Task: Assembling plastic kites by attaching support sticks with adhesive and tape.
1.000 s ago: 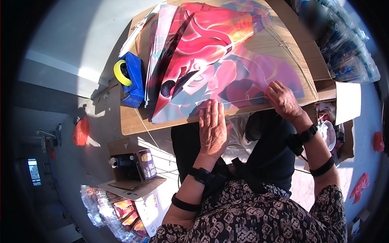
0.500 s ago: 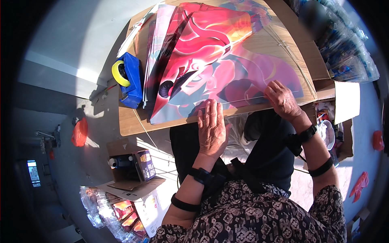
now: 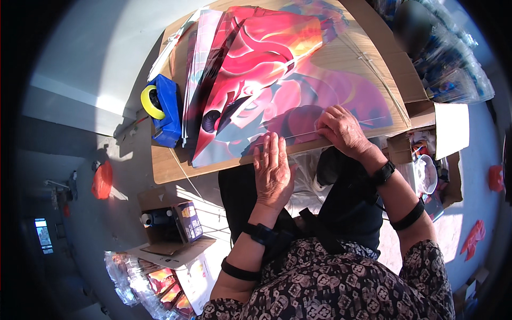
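Observation:
A large printed sheet [image 3: 306,98], pink, red and purple, lies over a wooden board [image 3: 176,173]. Along its near edge runs a thin pale rod [image 3: 368,122]. My left hand [image 3: 273,173] rests flat on that edge with fingers stretched out, left of the rod's middle. Farther right, my right hand [image 3: 343,129] has its fingers curled and pinched at the edge, over the rod; the fingertips are partly hidden. A stack of similar sheets [image 3: 205,53] fans out at the left of the board.
A blue tape dispenser [image 3: 169,120] with a yellow roll stands at the board's left edge. More thin rods [image 3: 373,69] lie at the right. Beside the board are an open carton [image 3: 450,133] and plastic-wrapped packs [image 3: 453,69]. A small box [image 3: 160,224] sits on the floor at lower left.
My right hand has slid left along the sheet's near edge, closer to my left hand, uncovering the rod's right part. My left hand stays flat at the edge. The whole view has shifted slightly.

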Action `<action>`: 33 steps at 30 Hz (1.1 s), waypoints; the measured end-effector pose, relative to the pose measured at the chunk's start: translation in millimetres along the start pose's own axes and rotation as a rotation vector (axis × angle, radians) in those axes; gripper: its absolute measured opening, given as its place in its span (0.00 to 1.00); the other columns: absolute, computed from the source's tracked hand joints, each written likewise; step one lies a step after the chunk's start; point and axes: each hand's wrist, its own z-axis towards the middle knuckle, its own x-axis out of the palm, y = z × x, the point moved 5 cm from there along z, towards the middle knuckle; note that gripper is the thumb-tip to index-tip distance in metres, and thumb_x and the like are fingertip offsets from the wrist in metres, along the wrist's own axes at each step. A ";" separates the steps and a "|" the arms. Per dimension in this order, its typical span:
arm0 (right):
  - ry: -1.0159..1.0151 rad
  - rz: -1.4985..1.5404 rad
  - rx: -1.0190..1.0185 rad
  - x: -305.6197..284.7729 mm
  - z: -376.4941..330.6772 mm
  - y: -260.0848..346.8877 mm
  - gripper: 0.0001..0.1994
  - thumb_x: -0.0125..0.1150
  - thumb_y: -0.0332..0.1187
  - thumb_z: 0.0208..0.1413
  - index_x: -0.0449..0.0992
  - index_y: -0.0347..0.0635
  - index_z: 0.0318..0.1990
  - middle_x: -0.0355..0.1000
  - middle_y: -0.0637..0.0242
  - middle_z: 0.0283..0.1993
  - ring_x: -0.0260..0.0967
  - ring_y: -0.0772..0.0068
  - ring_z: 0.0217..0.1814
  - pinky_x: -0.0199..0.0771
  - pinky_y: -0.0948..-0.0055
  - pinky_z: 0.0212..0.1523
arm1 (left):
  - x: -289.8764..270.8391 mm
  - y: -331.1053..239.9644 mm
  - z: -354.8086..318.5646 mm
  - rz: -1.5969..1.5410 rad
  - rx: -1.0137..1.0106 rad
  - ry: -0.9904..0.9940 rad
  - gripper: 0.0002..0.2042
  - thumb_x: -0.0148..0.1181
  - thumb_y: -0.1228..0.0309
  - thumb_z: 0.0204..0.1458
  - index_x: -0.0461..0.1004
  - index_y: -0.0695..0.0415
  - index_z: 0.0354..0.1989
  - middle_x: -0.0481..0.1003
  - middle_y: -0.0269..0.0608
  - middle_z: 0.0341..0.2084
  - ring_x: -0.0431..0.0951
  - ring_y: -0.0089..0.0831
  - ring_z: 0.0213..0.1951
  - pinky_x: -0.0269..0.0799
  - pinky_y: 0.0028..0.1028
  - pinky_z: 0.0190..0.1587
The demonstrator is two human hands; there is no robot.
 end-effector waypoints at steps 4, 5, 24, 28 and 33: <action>0.045 -0.076 -0.035 8.3 6.5 4.0 0.08 0.61 0.34 0.46 0.70 0.43 0.30 0.67 0.65 0.33 0.65 0.59 0.40 0.66 0.63 0.43 | 3.0 2.9 -1.9 0.037 -0.004 0.012 0.33 0.53 0.58 0.52 0.54 0.66 0.62 0.51 0.53 0.64 0.48 0.46 0.67 0.39 0.46 0.67; 0.057 -0.080 -0.046 10.1 8.0 5.8 0.08 0.61 0.35 0.46 0.70 0.43 0.30 0.67 0.65 0.33 0.65 0.60 0.40 0.65 0.63 0.43 | 3.6 3.2 -2.1 0.050 -0.004 0.011 0.33 0.51 0.57 0.53 0.54 0.66 0.62 0.51 0.54 0.64 0.48 0.46 0.67 0.39 0.46 0.67; 0.085 -0.126 -0.135 33.6 23.4 19.9 0.09 0.60 0.35 0.45 0.70 0.43 0.31 0.68 0.62 0.34 0.66 0.59 0.41 0.66 0.62 0.43 | -1.6 -1.0 -1.0 -0.036 -0.030 -0.007 0.39 0.65 0.69 0.43 0.52 0.67 0.63 0.52 0.55 0.64 0.49 0.47 0.67 0.41 0.47 0.66; 0.093 -0.104 -0.106 37.0 22.4 21.2 0.09 0.60 0.35 0.45 0.71 0.43 0.31 0.68 0.63 0.35 0.66 0.59 0.41 0.66 0.62 0.42 | -1.7 -1.0 -1.2 -0.038 -0.019 -0.021 0.39 0.65 0.69 0.42 0.53 0.67 0.63 0.52 0.54 0.63 0.50 0.47 0.66 0.42 0.47 0.66; 0.068 -0.104 -0.109 40.0 21.3 22.8 0.08 0.60 0.35 0.46 0.71 0.44 0.31 0.68 0.63 0.35 0.66 0.59 0.41 0.66 0.62 0.41 | -2.4 -1.2 -1.8 -0.047 -0.018 -0.033 0.38 0.65 0.70 0.42 0.54 0.67 0.62 0.53 0.54 0.63 0.50 0.47 0.66 0.43 0.48 0.66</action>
